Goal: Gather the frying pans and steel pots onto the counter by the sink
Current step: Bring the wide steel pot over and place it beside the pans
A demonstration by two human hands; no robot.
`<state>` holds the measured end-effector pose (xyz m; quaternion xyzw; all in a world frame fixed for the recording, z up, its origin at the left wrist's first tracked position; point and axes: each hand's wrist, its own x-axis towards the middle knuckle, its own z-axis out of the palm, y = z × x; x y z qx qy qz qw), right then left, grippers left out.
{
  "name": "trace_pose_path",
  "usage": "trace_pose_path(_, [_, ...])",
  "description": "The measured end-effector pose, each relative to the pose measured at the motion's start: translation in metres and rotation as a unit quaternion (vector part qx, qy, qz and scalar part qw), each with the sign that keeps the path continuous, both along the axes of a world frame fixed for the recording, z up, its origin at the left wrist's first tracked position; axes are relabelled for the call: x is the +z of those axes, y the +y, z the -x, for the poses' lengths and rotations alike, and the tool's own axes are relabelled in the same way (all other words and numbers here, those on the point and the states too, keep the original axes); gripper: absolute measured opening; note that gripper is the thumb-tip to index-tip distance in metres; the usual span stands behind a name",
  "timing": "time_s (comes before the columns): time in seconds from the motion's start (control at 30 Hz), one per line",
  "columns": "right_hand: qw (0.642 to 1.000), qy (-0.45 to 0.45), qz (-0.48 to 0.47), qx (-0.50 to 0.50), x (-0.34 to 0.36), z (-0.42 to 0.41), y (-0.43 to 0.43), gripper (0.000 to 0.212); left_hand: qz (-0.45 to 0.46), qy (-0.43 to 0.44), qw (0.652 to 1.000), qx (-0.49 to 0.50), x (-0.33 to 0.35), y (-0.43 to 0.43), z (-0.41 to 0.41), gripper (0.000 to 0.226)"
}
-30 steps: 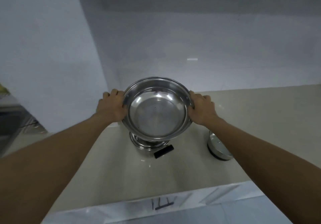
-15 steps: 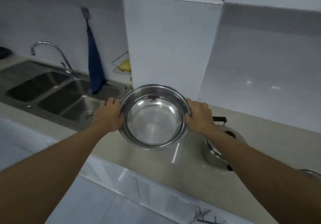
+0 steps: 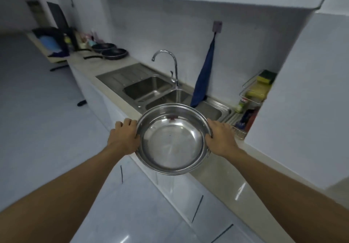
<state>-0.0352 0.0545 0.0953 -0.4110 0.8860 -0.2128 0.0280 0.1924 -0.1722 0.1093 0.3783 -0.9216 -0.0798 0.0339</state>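
A wide, shallow steel pot (image 3: 172,142) hangs in the air in front of me, empty and shiny. My left hand (image 3: 124,139) grips its left rim and my right hand (image 3: 220,139) grips its right rim. It is held over the counter's front edge, just short of the double sink (image 3: 151,88). Two dark frying pans (image 3: 114,53) sit side by side on the counter (image 3: 88,64) beyond the sink's drainboard, handles pointing left.
A curved tap (image 3: 170,61) rises behind the sink, with a blue cloth (image 3: 204,74) hanging from a wall hook. A wire rack (image 3: 258,86) with sponges and bottles stands right of the sink against a white wall block. Tiled floor lies left.
The view has swung left from the bare counter corner toward the sink. The pot, still in both hands, has been carried along, leaving the other steel pots out of sight.
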Motion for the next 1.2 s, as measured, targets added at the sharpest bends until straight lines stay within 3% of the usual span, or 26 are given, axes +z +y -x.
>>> trace_pose_path(0.13, [0.999, 0.008, -0.009, 0.043, -0.001, -0.003, -0.085, 0.042, 0.005, -0.006, 0.999, 0.050, -0.007, -0.063, -0.021, 0.042])
trace_pose_path(0.5, [0.989, -0.015, -0.026, 0.145, -0.013, 0.020, -0.328, 0.047, 0.006, -0.016, 0.985, 0.172, -0.022, -0.247, -0.035, 0.044])
trace_pose_path(0.73, [0.977, -0.013, -0.053, 0.206, -0.020, 0.019, -0.471, 0.049, -0.039, 0.008, 0.969, 0.244, -0.039, -0.354, -0.055, 0.036])
trace_pose_path(1.2, [0.982, -0.020, -0.058, 0.178, -0.032, -0.033, -0.714, 0.049, -0.035, 0.017, 0.980, 0.197, -0.044, -0.620, -0.106, 0.037])
